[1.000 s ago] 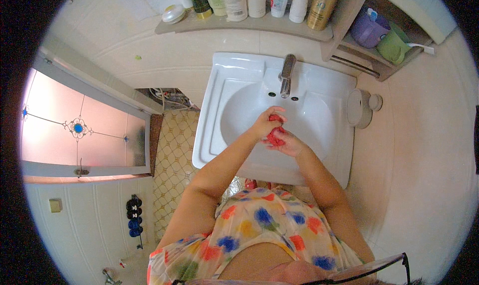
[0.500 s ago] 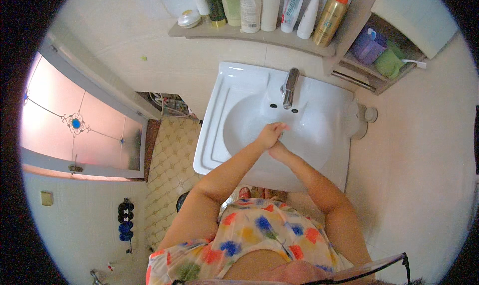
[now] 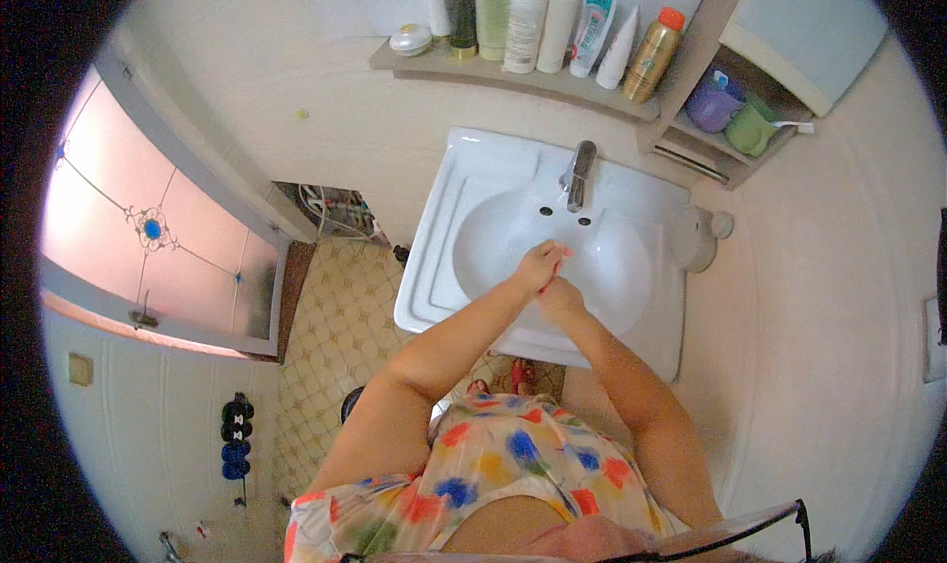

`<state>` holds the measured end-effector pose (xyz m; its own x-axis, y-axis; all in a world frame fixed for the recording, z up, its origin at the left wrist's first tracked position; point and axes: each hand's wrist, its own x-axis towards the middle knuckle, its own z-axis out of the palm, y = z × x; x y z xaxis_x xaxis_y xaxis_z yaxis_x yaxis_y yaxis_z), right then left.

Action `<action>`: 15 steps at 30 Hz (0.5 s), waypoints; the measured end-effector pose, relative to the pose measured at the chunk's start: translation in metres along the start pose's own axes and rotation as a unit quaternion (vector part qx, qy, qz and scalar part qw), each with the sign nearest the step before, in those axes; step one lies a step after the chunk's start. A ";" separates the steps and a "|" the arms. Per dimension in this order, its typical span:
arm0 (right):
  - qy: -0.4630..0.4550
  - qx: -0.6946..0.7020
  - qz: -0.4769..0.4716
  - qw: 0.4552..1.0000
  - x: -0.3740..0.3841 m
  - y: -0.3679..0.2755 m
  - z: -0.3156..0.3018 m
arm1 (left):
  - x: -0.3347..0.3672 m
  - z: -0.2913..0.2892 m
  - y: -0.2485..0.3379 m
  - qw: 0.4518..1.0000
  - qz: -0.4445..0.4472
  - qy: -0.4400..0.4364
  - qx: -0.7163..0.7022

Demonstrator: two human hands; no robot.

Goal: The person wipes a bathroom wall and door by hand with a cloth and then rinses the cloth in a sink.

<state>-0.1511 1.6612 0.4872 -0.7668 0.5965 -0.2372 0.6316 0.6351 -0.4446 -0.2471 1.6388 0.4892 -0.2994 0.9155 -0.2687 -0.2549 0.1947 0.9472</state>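
Over the white washbasin (image 3: 434, 277), my two hands are pressed together. My left hand (image 3: 541, 265) is curled over the fingers of my right hand (image 3: 561, 301), with its fingertips pointing to the right. A little red shows between the hands; whether it is a small object or just skin or nails, I cannot make out. Most of my right hand's fingers are hidden under the left. Beyond them stands a chrome faucet (image 3: 581, 176), apart from both hands. No stream of water is visible from its spout.
Above the basin, a shelf (image 3: 513, 82) carries several bottles and tubes, including a gold can with an orange cap (image 3: 654, 55). A cabinet to its right holds a purple cup (image 3: 712, 107) and a green cup (image 3: 752, 129). A frosted-glass door (image 3: 158, 257) is at left.
The view has shifted slightly, so the basin and shelf sit a little differently in the picture. My hands stay together over the basin, with the fingers slightly rearranged.
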 end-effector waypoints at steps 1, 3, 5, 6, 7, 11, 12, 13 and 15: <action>-0.010 0.009 -0.001 1.000 -0.003 -0.003 -0.005 | -0.004 -0.002 0.002 0.999 0.021 -0.012 -0.023; 0.020 0.003 0.010 1.000 -0.008 0.009 -0.005 | -0.009 -0.007 0.000 0.996 0.033 0.015 0.080; 0.023 -0.025 0.018 0.999 -0.011 0.029 0.000 | -0.013 -0.019 -0.011 0.940 0.006 0.105 0.325; 0.018 -0.050 0.019 0.998 -0.009 0.039 0.000 | -0.016 -0.027 -0.015 0.958 -0.018 0.094 0.272; 0.012 -0.075 0.019 0.997 -0.005 0.046 0.002 | -0.020 -0.035 -0.019 0.972 -0.042 0.085 0.217; 0.104 0.113 -0.026 0.988 0.000 0.033 -0.001 | -0.065 -0.030 0.018 0.991 -0.074 0.074 0.083; 0.059 0.178 -0.039 0.982 0.004 0.020 -0.003 | -0.075 -0.030 0.024 0.991 -0.077 0.096 0.045; 0.013 0.240 -0.051 0.969 0.007 0.008 -0.004 | -0.082 -0.028 0.028 0.990 -0.080 0.117 0.006; -0.101 0.334 -0.090 0.933 -0.003 -0.026 -0.017 | -0.095 -0.041 0.024 0.980 -0.058 0.164 -0.096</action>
<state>-0.1633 1.6510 0.5139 -0.9020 0.3624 -0.2347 0.3298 0.2276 -0.9162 -0.2620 1.5422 0.5301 -0.5293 0.7223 -0.4451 -0.4642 0.1926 0.8645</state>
